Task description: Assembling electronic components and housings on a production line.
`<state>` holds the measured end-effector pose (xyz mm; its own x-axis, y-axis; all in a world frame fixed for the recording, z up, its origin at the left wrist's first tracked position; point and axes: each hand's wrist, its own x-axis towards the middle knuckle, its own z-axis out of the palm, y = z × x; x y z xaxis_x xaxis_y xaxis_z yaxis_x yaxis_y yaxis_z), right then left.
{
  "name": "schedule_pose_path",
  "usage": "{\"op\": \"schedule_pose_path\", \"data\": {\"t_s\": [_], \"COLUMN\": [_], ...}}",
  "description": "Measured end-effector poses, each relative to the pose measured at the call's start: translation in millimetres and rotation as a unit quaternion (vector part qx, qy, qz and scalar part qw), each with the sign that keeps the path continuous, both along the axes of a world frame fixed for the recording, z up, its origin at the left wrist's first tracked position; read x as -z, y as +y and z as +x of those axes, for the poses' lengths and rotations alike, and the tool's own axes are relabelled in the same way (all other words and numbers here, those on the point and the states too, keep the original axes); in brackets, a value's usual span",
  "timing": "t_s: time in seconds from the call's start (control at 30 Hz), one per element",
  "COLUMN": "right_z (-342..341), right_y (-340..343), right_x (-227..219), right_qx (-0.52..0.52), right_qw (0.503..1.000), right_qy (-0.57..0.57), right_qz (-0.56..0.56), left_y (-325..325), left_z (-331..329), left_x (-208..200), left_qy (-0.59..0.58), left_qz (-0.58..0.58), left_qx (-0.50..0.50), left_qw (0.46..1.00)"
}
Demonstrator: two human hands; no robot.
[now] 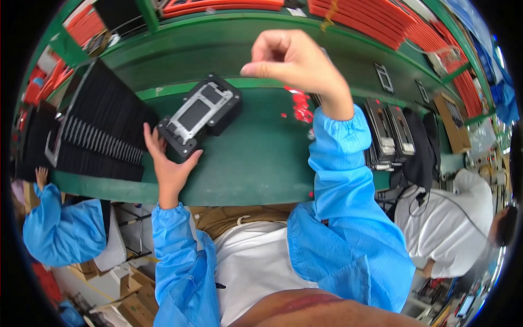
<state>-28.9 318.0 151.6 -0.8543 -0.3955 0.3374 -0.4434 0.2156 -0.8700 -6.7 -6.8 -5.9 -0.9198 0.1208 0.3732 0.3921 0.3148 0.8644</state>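
A black block-shaped fixture point(224, 121) stands tilted on the green bench, left of the middle. On its top lies a silver metal frame point(190, 117) with rectangular openings. My left hand point(171, 171) grips the fixture's near left corner, thumb on one side and fingers on the other. My right hand point(297, 62) is raised over the back of the bench, apart from the fixture. Its fingers are curled in toward the thumb; anything between them is too small or hidden to make out. Below it, small red pieces point(301, 106) lie scattered on the bench.
A tall stack of black trays point(103, 120) stands close on the left. Stacked metal frames point(384, 136) lie at the right, beside black cloth point(422, 141) and a cardboard box point(452, 122). Orange-red trays point(365, 19) fill the shelf above. People sit on both sides.
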Motion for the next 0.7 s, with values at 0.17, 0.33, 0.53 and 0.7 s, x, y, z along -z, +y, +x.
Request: {"op": "schedule_pose_path", "data": {"t_s": [0.17,0.33,0.53,0.7], "right_z": [3.8,-15.3,-6.1,25.4], "right_y": [101.7,170.1,207.5,170.6], "right_x": [-1.2,68.0,85.2,16.5], "right_qx": [0.315,0.448,0.427,0.407], "right_qw": [0.933,0.805,0.802,0.843], "right_qy": [0.031,-0.171,-0.353,-0.118], "right_qz": [0.173,0.349,0.223,0.332], "left_y": [0.7,4.9,9.4,13.4], "left_z": [-3.3,-1.8,1.6,15.9], "left_x": [-1.5,-1.3,-2.4,-7.0], "left_qy": [0.011,0.017,0.062,0.239], "left_qz": [0.047,0.044,0.033,0.058], "left_qx": [0.031,0.040,0.012,-0.049], "left_qw": [0.998,0.998,0.997,0.968]}}
